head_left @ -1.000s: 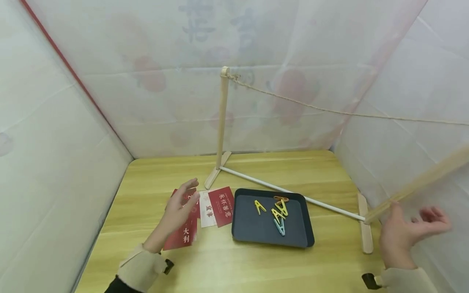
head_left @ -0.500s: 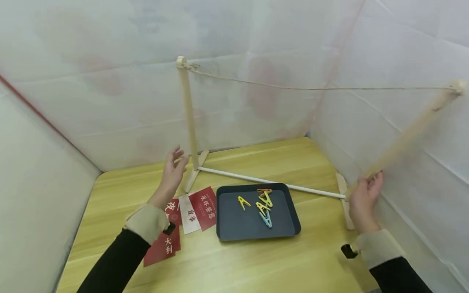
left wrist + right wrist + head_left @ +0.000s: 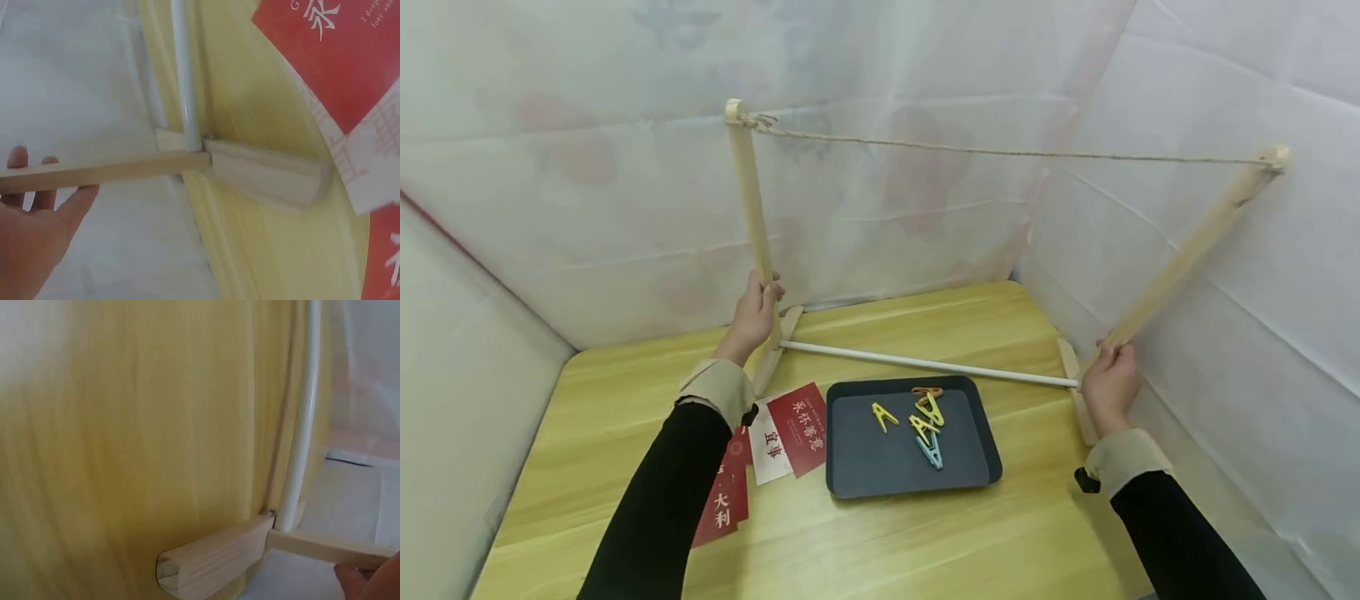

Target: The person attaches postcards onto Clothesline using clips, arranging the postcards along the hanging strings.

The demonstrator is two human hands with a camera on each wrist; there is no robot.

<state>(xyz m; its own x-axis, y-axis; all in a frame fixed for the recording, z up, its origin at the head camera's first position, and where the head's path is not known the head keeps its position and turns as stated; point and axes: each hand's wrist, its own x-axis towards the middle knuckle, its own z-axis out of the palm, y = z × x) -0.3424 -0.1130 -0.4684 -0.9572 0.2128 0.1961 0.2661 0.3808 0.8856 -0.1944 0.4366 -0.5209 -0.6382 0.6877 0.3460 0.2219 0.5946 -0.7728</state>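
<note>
A wooden frame stands at the back of the table, its two posts joined by a white rod (image 3: 925, 363) low down and a thin twine (image 3: 1000, 152) between their tops. My left hand (image 3: 751, 317) grips the left post (image 3: 747, 187) in its lower half; the left wrist view shows fingers behind it and the thumb in front. Low on the right post (image 3: 1187, 254), my right hand (image 3: 1109, 385) holds on just above the base. In the right wrist view, only the fingers show at the edge, by the wooden foot (image 3: 219, 556).
In front of the rod lies a dark tray (image 3: 880, 479) with several clothespins, including a yellow clothespin (image 3: 883, 417) and a light blue clothespin (image 3: 929, 452). Left of it are red and white cards, one a red card (image 3: 801, 429). White sheeting (image 3: 1225, 350) walls the table closely.
My right hand has moved in and taken hold of the right post. My left hand, earlier free above the cards, now grips the left post. The head view has shifted.
</note>
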